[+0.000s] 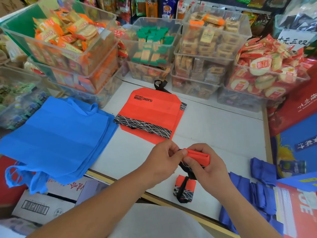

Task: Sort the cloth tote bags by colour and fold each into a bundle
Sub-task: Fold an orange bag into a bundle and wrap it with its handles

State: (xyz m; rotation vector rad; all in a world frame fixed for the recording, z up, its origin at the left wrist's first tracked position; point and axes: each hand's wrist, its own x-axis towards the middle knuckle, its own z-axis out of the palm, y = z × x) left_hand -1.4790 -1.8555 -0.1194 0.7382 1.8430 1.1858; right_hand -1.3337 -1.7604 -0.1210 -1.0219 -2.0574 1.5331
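We can read "CLASSIC FASHION" in black letters, upside down for us, on the flat orange tote bag [149, 110] on the table [214, 124]. A white paper sign [291, 40] at the far right carries the handwritten characters "十元三双". A cardboard box [39, 206] at the lower left bears a barcode, but its digits are too small to read. The prints on the other packages are too blurred for us.

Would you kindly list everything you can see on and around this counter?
light blue totes: stack, count unclear, flat, left
flat orange totes: at least two, black-banded, centre
half-folded orange tote: one, in both grips
orange bundle: one, near edge
dark blue totes: several, crumpled, right
clear snack bins: several, stacked, rear
counter: one, white
left grip: pinches the half-folded tote's end
right grip: holds that tote
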